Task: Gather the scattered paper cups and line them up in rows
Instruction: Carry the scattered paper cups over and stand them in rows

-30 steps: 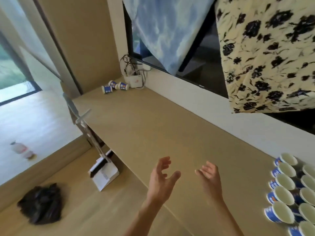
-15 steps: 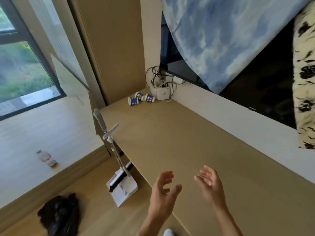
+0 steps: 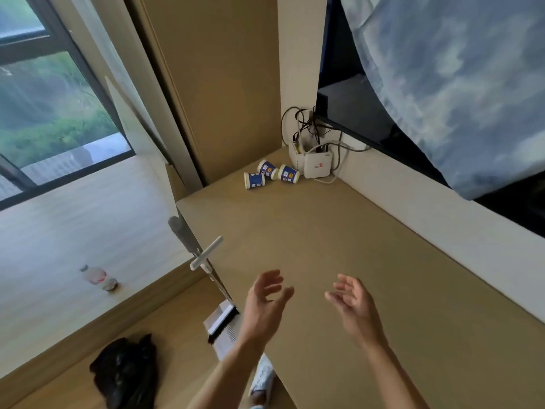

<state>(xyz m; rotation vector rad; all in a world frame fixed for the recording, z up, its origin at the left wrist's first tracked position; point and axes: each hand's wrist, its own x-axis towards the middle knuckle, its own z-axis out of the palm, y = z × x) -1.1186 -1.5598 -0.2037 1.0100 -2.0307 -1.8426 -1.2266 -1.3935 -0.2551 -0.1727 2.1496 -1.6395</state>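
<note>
Loose, spread, empty fingers of the left hand [image 3: 264,305] and right hand [image 3: 355,307] hover over the wooden counter [image 3: 339,240] by its 7 o'clock edge. Bare board runs to three scattered paper cups [image 3: 271,174] at 12 o'clock, nearer than a second ago.

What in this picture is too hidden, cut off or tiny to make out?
Head view: print on the three blue-and-white paper cups in the far corner is too small to read.
Head view: the white plastic dustpan on the floor is partly hidden behind the left hand.
Head view: the black screen is mostly covered by a blue-and-white cloth.
</note>
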